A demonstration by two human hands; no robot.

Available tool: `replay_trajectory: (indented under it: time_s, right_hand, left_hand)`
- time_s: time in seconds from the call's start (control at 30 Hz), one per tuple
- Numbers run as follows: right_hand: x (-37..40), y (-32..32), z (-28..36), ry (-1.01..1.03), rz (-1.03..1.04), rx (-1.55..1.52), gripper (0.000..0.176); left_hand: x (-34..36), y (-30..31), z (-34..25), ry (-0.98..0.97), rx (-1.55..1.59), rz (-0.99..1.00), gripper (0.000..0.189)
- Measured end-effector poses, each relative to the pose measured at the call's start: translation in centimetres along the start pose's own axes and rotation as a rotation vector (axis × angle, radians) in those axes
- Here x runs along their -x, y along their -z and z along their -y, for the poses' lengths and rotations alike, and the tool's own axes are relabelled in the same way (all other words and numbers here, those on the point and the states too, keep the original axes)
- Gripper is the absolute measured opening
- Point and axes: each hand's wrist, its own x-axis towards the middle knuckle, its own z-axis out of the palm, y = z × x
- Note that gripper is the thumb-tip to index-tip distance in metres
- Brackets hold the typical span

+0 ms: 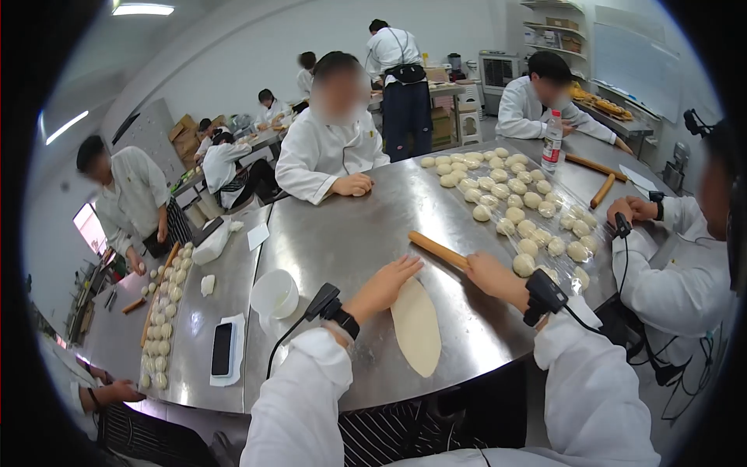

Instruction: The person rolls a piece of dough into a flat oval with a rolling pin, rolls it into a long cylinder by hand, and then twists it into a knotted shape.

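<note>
A long, flat oval of rolled dough lies on the steel table, its narrow end pointing toward me. My left hand rests at the far end of the dough with its fingers stretched out, covering that edge. My right hand is closed around the near end of a wooden rolling pin. The pin slants away to the left, beyond the dough, with its free end on the table side facing a seated person. Both wrists carry black straps with small devices and cables.
Many dough balls sit under plastic film at the right. A white bowl and a phone are to my left. Farther back stand a bottle and another rolling pin. People sit across and at my right.
</note>
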Motion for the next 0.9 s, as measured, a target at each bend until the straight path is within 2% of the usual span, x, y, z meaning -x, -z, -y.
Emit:
replay_trajectory:
  time_s: [0.07,0.17,0.27,0.3,0.4,0.47,0.57,0.6,0.67,0.7,0.77,0.83,0.9]
  right_hand:
    - [3.1,1.5,0.4,-0.062,0.002,0.001,0.024]
    - [5.4,1.3,-0.9,-0.081,-0.020,0.170,0.019]
    - [5.5,2.7,-0.3,-0.087,-0.058,0.340,0.020]
    - [5.6,3.2,0.5,-0.089,-0.067,0.387,0.021]
    - [4.8,4.0,3.3,0.080,-0.261,0.266,0.026]
    - [4.2,4.0,5.4,0.110,-0.219,0.205,0.031]
    - [4.5,1.9,6.2,0.133,-0.130,-0.015,0.029]
    - [4.6,1.0,6.4,0.135,-0.098,-0.082,0.029]
    - [4.6,-0.4,6.6,0.045,0.060,-0.192,0.029]
    - [4.8,-0.8,7.3,-0.003,0.145,-0.252,0.029]
    - [5.4,-1.6,9.0,-0.017,0.043,-0.124,0.031]
    - [6.4,-1.9,11.1,-0.020,-0.070,-0.025,0.032]
    - [7.4,-3.2,12.1,-0.051,-0.071,-0.188,0.029]
  left_hand:
    - [-0.3,-1.3,1.4,0.035,0.031,0.160,0.038]
    - [-0.1,-2.3,2.2,0.152,0.191,0.134,0.031]
    - [-0.6,-2.0,2.3,0.152,-0.024,0.232,0.023]
    - [-1.0,-1.8,1.9,0.137,-0.054,0.190,0.021]
    - [-1.1,-2.6,1.2,0.126,-0.079,0.141,0.014]
    - [-1.5,-2.7,1.9,0.136,-0.033,0.170,0.010]
    - [-2.0,-1.2,1.2,0.126,0.081,0.217,0.008]
    - [-2.0,-1.0,1.3,0.114,0.165,0.163,0.007]
    - [-1.3,-1.0,1.4,0.098,0.338,0.065,0.006]
    - [-1.3,-0.1,0.7,0.178,0.405,0.119,0.006]
    - [-1.1,2.0,-0.4,0.351,0.543,0.238,0.005]
    - [-0.8,3.3,-1.6,0.393,0.619,0.220,0.009]
    - [-0.3,3.7,-1.8,0.368,0.640,0.209,0.013]
